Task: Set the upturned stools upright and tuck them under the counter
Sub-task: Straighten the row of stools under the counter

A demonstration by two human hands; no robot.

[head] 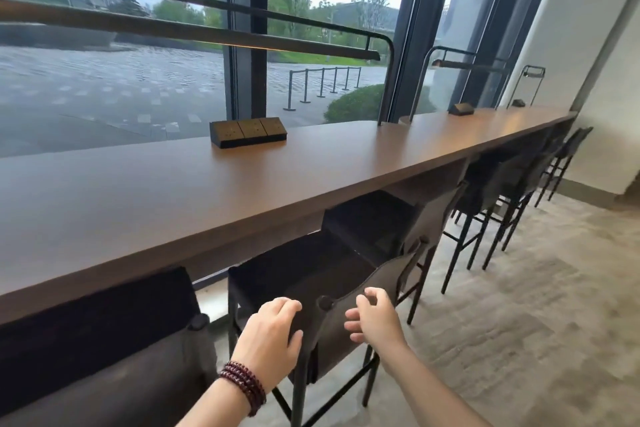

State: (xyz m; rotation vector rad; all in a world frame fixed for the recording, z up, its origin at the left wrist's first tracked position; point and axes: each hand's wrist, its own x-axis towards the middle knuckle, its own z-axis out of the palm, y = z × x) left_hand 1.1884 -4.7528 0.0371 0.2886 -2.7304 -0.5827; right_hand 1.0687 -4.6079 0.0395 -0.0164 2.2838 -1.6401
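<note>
Seemingly half-open grip, hands [268, 329] [374, 321] touching stool [329, 343]

Head view. Long brown counter [242, 191] along a window [121, 80]; a row of dark stools stands upright with the seats under its edge.

Near stool [304, 270] – seat partly under the counter, backrest [337, 340] toward the camera.

Left hand [270, 333], beaded bracelet [242, 385] on the wrist, at the backrest's left edge, fingers bent; grip or mere contact cannot be told.

Right hand [375, 321] at the backrest's top edge, fingers loosely curled and spread – holding nothing.

Neighbouring stools: left [104, 340], right [374, 218], more farther right [495, 184].

Black socket block [248, 132] on the counter top.
</note>
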